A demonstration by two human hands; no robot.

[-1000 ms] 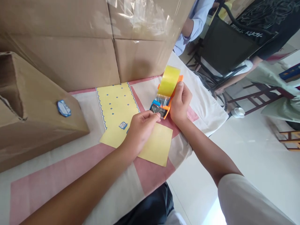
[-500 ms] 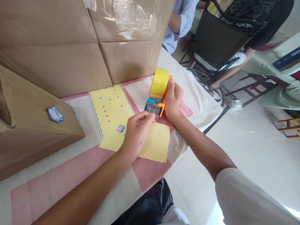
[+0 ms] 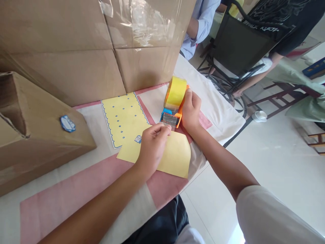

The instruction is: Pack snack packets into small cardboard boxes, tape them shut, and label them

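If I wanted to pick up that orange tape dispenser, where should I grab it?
Probably by the orange frame beside the roll, coming from the right, as the right hand does on the tape dispenser. The yellow tape roll stands on edge there. The front end, where the left hand pinches the tape, seems best avoided.

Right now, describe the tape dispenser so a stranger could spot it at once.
Start at the stacked cardboard boxes and drop to the tablecloth before them. The tape dispenser sits beside the yellow sheets, gripped by the right hand: orange-and-blue, carrying a yellow roll.
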